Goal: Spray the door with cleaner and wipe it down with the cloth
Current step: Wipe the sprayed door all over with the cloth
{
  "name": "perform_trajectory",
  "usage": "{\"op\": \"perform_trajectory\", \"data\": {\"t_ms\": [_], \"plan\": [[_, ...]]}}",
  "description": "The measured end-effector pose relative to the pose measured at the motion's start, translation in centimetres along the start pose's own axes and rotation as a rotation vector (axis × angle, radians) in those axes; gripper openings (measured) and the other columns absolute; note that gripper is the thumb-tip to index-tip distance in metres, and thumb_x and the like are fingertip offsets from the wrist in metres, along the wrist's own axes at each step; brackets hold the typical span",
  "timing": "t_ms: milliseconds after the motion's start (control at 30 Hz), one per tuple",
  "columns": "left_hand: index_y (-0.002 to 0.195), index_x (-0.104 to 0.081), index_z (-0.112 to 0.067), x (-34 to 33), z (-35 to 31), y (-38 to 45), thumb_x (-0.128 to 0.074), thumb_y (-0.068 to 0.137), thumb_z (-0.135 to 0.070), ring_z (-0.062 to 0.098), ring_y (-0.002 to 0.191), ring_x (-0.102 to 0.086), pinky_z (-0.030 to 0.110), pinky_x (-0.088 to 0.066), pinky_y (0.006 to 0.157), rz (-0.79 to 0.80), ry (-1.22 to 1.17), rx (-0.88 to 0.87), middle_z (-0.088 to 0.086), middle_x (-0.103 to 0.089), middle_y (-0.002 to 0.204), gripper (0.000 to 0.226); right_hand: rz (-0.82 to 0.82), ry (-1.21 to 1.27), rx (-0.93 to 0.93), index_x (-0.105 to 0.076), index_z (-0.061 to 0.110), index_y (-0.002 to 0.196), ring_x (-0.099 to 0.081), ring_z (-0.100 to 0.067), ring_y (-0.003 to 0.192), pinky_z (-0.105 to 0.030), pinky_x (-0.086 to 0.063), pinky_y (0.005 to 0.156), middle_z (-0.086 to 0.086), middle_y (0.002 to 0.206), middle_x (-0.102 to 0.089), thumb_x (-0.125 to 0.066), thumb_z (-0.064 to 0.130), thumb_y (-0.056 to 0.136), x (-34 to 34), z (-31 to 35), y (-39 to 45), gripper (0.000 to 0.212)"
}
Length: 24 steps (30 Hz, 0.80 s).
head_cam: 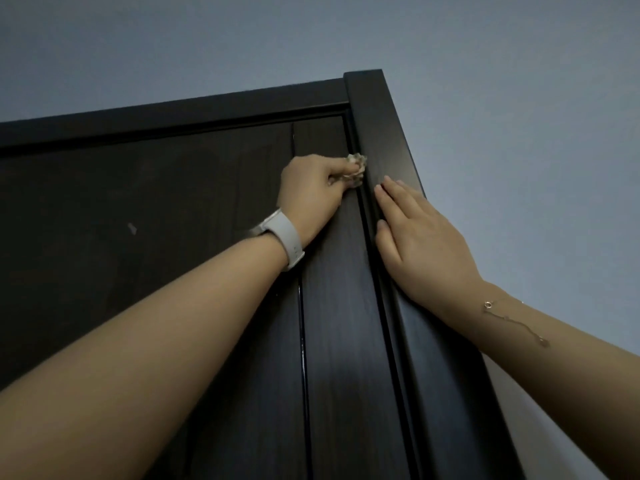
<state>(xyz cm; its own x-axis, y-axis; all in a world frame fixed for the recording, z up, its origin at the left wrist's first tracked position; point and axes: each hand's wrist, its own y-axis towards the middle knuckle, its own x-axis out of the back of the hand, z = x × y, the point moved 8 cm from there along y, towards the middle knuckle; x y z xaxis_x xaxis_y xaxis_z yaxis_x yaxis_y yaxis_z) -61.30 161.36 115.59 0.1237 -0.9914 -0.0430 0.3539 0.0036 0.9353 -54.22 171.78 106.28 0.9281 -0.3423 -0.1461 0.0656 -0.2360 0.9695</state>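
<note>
Two bare hands reach up a dark wooden door: the left hand, its grip closed around a bunched pale cloth, presses it near the door's upper right edge, while the right hand rests flat, fingers spread, on the door frame.

Pretty sure you can tell this is just a room at home. There's a dark wood-grain door with recessed panels, sitting in a matching dark frame, the ordinary interior kind. Around it is a plain painted wall in a flat bluish grey, nothing hung on it. Dim indoor light, so everything looks a bit murky up near the top corner.
</note>
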Motion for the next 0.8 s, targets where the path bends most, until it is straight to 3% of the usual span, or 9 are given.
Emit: {"op": "perform_trajectory", "data": {"t_ms": [167,300,433,533,800], "plan": [[0.103,-0.077,-0.017,0.5,-2.9,-9.6,-0.07,0.082,-0.013,0.013,0.104,-0.067,0.022,-0.046,0.098,-0.002,-0.081,-0.063,0.001,-0.075,0.104,0.023,0.052,0.03,-0.075,-0.041,0.005,0.147,-0.03,-0.021,0.146,-0.024,-0.014,0.119,-0.009,0.156,-0.037,-0.023,0.033,0.097,1.5,1.3,-7.2,0.06],[0.11,-0.075,-0.016,0.2,-5.4,-17.3,-0.073,0.081,-0.003,0.012,0.115,-0.063,0.031,-0.043,0.107,0.082,-0.066,-0.104,0.001,-0.07,0.117,0.032,0.104,0.073,-0.033,-0.037,0.005,0.15,-0.026,-0.02,0.148,-0.034,-0.021,0.119,-0.007,0.158,-0.032,-0.03,0.025,0.098,2.0,3.7,-14.2,0.056],[0.115,-0.073,-0.015,0.9,-6.8,-22.6,-0.068,0.083,-0.001,0.009,0.121,-0.059,0.03,-0.039,0.111,0.126,-0.047,-0.199,-0.002,-0.067,0.124,0.035,0.128,0.062,-0.057,-0.03,0.004,0.152,-0.022,-0.019,0.149,-0.036,-0.021,0.12,-0.007,0.161,-0.026,-0.031,0.021,0.099,1.5,3.7,-15.6,0.056],[0.112,-0.074,-0.014,1.5,-6.1,-20.6,-0.067,0.081,-0.001,0.011,0.117,-0.061,0.025,-0.037,0.11,0.107,-0.015,-0.199,0.001,-0.069,0.121,0.034,0.137,0.033,-0.056,-0.029,0.004,0.152,-0.021,-0.019,0.15,-0.036,-0.02,0.121,-0.007,0.161,-0.025,-0.031,0.02,0.098,1.4,3.8,-15.5,0.057],[0.109,-0.075,-0.023,2.4,-0.5,-6.9,-0.07,0.086,-0.016,0.01,0.102,-0.068,0.028,-0.052,0.093,-0.001,-0.012,0.17,-0.003,-0.074,0.107,0.025,0.143,0.023,-0.064,-0.027,0.006,0.154,-0.019,-0.018,0.15,-0.035,-0.017,0.121,-0.006,0.162,-0.023,-0.032,0.019,0.099,1.4,3.8,-15.6,0.057]]}}
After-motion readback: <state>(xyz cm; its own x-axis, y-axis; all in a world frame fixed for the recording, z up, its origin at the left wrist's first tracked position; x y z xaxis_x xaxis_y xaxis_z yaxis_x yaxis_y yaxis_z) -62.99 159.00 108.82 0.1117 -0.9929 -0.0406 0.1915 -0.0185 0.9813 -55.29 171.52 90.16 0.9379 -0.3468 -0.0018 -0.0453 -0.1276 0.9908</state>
